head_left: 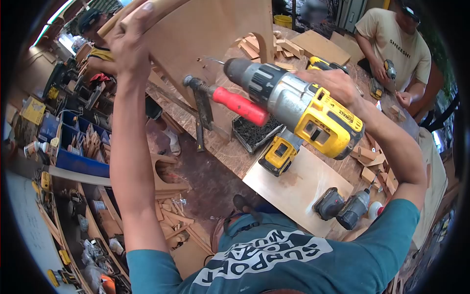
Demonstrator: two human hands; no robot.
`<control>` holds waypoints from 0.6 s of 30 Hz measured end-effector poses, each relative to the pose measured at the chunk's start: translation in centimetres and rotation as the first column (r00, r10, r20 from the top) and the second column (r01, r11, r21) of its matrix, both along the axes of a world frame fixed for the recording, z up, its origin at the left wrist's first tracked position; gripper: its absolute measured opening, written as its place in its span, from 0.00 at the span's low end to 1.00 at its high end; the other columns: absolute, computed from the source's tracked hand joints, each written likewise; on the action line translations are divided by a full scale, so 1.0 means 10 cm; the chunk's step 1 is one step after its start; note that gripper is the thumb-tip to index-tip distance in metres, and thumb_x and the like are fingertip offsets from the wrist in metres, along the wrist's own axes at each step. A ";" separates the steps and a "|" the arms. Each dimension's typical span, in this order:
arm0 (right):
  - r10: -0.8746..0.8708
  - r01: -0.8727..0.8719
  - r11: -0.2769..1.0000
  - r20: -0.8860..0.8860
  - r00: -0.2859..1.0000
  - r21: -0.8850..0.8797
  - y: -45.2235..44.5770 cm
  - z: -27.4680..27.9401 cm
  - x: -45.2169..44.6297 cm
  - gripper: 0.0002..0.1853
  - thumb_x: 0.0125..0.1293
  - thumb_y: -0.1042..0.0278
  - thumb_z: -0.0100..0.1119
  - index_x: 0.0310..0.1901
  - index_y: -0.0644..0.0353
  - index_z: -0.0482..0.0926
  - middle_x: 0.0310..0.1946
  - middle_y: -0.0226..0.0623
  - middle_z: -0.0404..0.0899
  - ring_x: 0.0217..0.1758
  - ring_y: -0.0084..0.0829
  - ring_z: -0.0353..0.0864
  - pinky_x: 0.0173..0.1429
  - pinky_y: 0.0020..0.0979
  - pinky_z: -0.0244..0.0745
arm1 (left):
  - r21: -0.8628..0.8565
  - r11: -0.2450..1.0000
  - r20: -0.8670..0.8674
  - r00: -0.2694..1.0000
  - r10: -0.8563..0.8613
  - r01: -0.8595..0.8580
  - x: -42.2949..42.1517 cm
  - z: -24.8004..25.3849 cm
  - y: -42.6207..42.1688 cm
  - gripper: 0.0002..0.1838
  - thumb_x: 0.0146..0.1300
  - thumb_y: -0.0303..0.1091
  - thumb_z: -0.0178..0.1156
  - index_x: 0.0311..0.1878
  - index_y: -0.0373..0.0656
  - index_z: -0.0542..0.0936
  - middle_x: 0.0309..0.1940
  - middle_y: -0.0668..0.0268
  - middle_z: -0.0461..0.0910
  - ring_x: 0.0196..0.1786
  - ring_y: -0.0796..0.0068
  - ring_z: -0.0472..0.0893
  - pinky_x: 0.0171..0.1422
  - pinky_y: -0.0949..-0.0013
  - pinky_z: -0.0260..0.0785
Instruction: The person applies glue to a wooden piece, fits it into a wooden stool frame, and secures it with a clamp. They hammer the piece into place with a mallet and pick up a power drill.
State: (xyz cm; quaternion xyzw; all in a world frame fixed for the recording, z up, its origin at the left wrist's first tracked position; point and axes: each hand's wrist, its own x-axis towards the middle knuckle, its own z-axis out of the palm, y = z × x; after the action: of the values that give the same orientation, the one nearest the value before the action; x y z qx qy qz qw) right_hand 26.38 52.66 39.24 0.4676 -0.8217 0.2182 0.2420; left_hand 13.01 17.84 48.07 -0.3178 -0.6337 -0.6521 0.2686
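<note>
My right hand [333, 85] is wrapped around a yellow and black drill [303, 108], its bit pointing left toward a wooden panel [210, 39]. My left hand [132, 44] grips the panel's upper left edge, fingers closed over the wood. Below the drill's nose, a clamp with a red handle [240, 105] sits against the panel's lower part. A black tray of dark screws [254, 131] stands on the workbench, partly hidden by the drill. Whether the bit touches the wood I cannot tell.
On the workbench [220, 147] lie a light board [293, 191], another power tool [355, 208] and wood offcuts [249, 46]. At right, a person [396, 49] holds a driver; another person [98, 49] is at left. A blue bin [83, 161] and tool shelves [93, 220] stand left.
</note>
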 end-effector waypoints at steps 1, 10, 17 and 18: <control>0.011 -0.011 1.000 0.005 1.000 -0.009 -0.01 -0.01 -0.03 0.28 0.58 0.64 0.63 0.61 0.63 0.74 0.58 0.48 0.80 0.53 0.46 0.84 0.56 0.39 0.80 | 0.033 0.999 -0.020 1.000 -0.008 0.009 -0.01 -0.02 0.06 0.26 0.64 0.40 0.62 0.58 0.29 0.78 0.52 0.55 0.82 0.52 0.66 0.82 0.59 0.68 0.74; 0.111 -0.110 0.993 0.013 0.994 -0.044 0.04 -0.17 -0.35 0.27 0.59 0.64 0.63 0.59 0.66 0.75 0.56 0.50 0.81 0.53 0.46 0.85 0.56 0.38 0.81 | -0.002 0.998 -0.046 0.997 0.062 -0.062 0.07 -0.01 0.17 0.28 0.64 0.42 0.58 0.59 0.25 0.75 0.59 0.50 0.78 0.61 0.61 0.78 0.68 0.63 0.68; 0.153 -0.151 0.982 0.007 0.988 -0.109 0.06 -0.26 -0.37 0.26 0.60 0.64 0.63 0.58 0.67 0.76 0.55 0.51 0.81 0.51 0.46 0.86 0.53 0.37 0.82 | -0.015 0.996 -0.080 0.993 0.090 -0.092 0.04 -0.01 0.15 0.32 0.66 0.43 0.56 0.64 0.25 0.70 0.61 0.50 0.76 0.62 0.59 0.76 0.70 0.62 0.66; 0.162 -0.161 0.980 -0.003 0.987 -0.121 0.06 -0.25 -0.39 0.26 0.60 0.64 0.64 0.58 0.67 0.76 0.54 0.51 0.82 0.50 0.45 0.86 0.52 0.37 0.82 | -0.046 0.995 -0.104 0.992 0.078 -0.083 0.00 0.01 0.11 0.32 0.66 0.42 0.56 0.65 0.25 0.69 0.61 0.50 0.76 0.62 0.59 0.76 0.70 0.62 0.66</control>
State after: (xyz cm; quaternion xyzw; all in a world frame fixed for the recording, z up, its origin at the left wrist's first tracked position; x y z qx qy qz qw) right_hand 22.49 53.28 36.72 0.5165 -0.7671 0.2879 0.2486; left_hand 12.99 18.89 48.17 -0.3313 -0.6476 -0.6077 0.3188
